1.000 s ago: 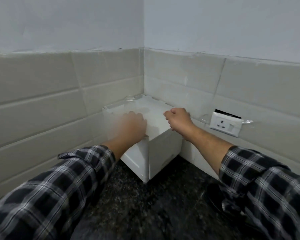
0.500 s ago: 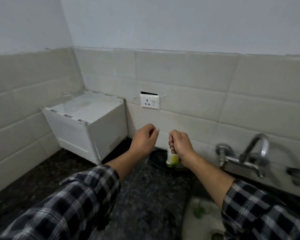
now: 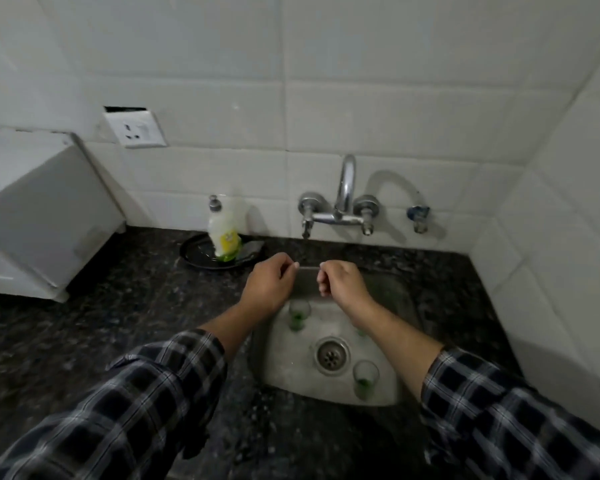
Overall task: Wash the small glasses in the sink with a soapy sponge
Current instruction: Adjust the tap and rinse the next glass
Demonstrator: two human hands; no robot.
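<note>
Both my hands hover over the back of the steel sink [image 3: 288, 370], under the tap. My left hand [image 3: 269, 286] and my right hand [image 3: 342, 285] are loosely curled, knuckles up, with nothing visible in them. Small clear glasses with green bottoms stand in the basin: one [image 3: 298, 315] just below my left wrist, one [image 3: 364, 378] at the front right of the drain, and a third [image 3: 361, 331] mostly hidden by my right forearm. A dish soap bottle [image 3: 224, 230] stands on a black plate [image 3: 196, 256] left of the sink, with a dark pad [image 3: 252, 249] beside it.
A chrome wall tap [image 3: 343, 202] hangs above the sink's back edge. A white box [image 3: 39, 216] sits on the dark granite counter [image 3: 118, 323] at the left, below a wall socket [image 3: 136, 128]. Tiled walls close in behind and on the right.
My view has swung right, from the white box in the corner to the sink. Both hands came away from the box and now hang over the basin.
</note>
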